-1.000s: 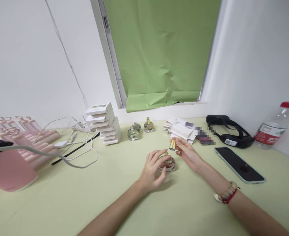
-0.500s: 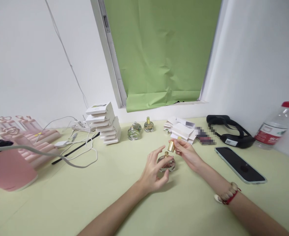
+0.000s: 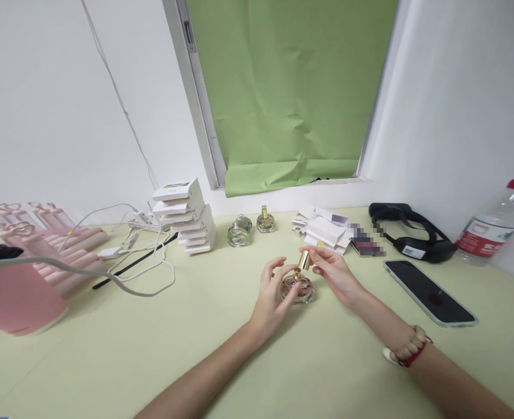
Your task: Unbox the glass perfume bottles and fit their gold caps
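A round glass perfume bottle (image 3: 299, 290) with pinkish contents rests on the pale green table (image 3: 195, 349) in the middle. My left hand (image 3: 270, 297) curls around its left side, fingers gripping the glass. My right hand (image 3: 333, 272) pinches a small gold cap (image 3: 304, 260) right above the bottle's neck, tilted slightly. Two more glass bottles (image 3: 239, 231) stand farther back near the wall, one with a gold top (image 3: 265, 221).
A stack of white boxes (image 3: 185, 215) stands behind on the left, with white cables (image 3: 143, 256) and pink holders (image 3: 29, 256). Loose white cartons (image 3: 324, 230), black goggles (image 3: 409, 233), a phone (image 3: 429, 283) and a water bottle (image 3: 492, 224) lie to the right.
My right hand has brought the gold cap down and left, close over the bottle's neck. My left hand has shifted its fingers around the bottle's side.
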Demonstrator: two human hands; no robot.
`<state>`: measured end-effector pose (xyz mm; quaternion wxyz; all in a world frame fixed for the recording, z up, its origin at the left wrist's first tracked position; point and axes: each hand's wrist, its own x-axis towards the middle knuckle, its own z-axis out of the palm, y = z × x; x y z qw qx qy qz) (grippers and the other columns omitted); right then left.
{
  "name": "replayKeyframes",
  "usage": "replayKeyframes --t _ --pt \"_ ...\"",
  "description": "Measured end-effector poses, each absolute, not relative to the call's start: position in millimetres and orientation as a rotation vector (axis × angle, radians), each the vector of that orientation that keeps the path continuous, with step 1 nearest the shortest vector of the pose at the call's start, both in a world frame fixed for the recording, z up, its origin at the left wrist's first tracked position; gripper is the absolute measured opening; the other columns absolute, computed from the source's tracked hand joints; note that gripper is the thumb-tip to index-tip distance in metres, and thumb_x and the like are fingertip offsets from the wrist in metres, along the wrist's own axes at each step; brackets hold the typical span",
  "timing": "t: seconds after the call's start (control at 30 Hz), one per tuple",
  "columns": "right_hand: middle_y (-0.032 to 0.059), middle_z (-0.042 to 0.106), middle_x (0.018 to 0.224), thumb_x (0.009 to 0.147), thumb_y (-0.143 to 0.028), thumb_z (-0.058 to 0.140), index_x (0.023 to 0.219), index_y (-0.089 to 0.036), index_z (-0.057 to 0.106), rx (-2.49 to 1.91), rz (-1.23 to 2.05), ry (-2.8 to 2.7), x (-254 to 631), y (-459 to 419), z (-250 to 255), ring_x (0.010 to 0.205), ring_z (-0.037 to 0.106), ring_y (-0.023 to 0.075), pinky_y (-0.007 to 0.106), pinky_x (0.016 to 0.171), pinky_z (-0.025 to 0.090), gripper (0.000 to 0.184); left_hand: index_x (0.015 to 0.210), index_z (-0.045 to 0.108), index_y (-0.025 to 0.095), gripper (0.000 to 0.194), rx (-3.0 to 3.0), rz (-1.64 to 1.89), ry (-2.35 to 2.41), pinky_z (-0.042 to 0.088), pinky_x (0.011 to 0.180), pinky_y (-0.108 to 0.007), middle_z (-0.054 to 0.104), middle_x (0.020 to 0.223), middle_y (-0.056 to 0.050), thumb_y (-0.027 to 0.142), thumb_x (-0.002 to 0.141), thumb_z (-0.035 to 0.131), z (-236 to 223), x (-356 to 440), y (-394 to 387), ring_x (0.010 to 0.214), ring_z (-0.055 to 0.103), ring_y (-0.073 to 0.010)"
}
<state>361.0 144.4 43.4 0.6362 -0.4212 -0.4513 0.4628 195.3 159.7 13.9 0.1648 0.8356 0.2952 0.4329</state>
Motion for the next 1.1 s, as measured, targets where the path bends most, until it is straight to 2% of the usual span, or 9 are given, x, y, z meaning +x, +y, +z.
replayKeyframes --t 0.27,0.4,0.47,0.63,0.8,1.1 --pt "0.0028 0.066 0.081 0.064 -0.050 0.068 0.084 -0.024 0.072 -0.978 1.024 -1.048 360.7 143.7 41.5 0.066 0.052 0.0114 0.022 0.053 0.036 0.033 0.114 0.051 0.026 0.030 2.340 1.236 0.833 0.037 0.098 -0.038 0.039 0.122 -0.009 0.029 0.084 0.050 13.8 194.6 160.2 0.120 0.038 -0.0204" --pt "0.0038 0.068 0.087 0.063 -0.048 0.069 0.080 -0.025 0.072 -0.982 0.893 -1.105 360.9 143.4 42.5 0.079 0.058 0.0168 0.028 0.065 0.044 0.029 0.118 0.047 0.026 0.036 2.328 1.240 0.816 0.036 0.099 -0.039 0.041 0.121 -0.009 0.031 0.082 0.051 13.9 196.1 158.9 0.120 0.038 -0.0200" --pt "0.0042 0.068 0.093 0.062 -0.047 0.070 0.077 -0.025 0.072 -0.972 0.846 -1.126 360.0 142.4 44.3 0.085 0.058 0.0191 0.030 0.069 0.045 0.028 0.113 0.051 0.025 0.031 2.286 1.251 0.834 0.036 0.099 -0.038 0.043 0.118 -0.008 0.031 0.082 0.052 14.7 197.6 158.1 0.119 0.040 -0.0196" --pt "0.0033 0.068 0.088 0.062 -0.047 0.070 0.080 -0.025 0.072 -1.009 0.903 -1.098 357.3 139.3 47.2 0.076 0.059 0.0167 0.026 0.058 0.044 0.029 0.093 0.060 0.022 0.016 2.137 1.315 0.893 0.038 0.096 -0.035 0.049 0.110 -0.007 0.031 0.082 0.052 16.7 201.3 158.7 0.113 0.045 -0.0185" --pt "0.0042 0.068 0.086 0.061 -0.048 0.070 0.081 -0.024 0.072 -1.016 0.944 -1.080 356.9 139.9 45.3 0.073 0.058 0.0157 0.023 0.053 0.040 0.032 0.090 0.063 0.022 0.016 2.100 1.288 0.910 0.039 0.095 -0.035 0.050 0.107 -0.007 0.031 0.082 0.052 17.9 201.5 159.6 0.111 0.046 -0.0186" --pt "0.0047 0.068 0.092 0.062 -0.047 0.069 0.082 -0.024 0.072 -1.022 0.973 -1.117 355.5 139.0 44.5 0.072 0.056 0.0147 0.023 0.052 0.040 0.031 0.087 0.066 0.022 0.018 2.104 1.278 0.870 0.042 0.090 -0.034 0.050 0.108 -0.008 0.030 0.083 0.051 18.5 200.6 159.3 0.109 0.047 -0.0194"
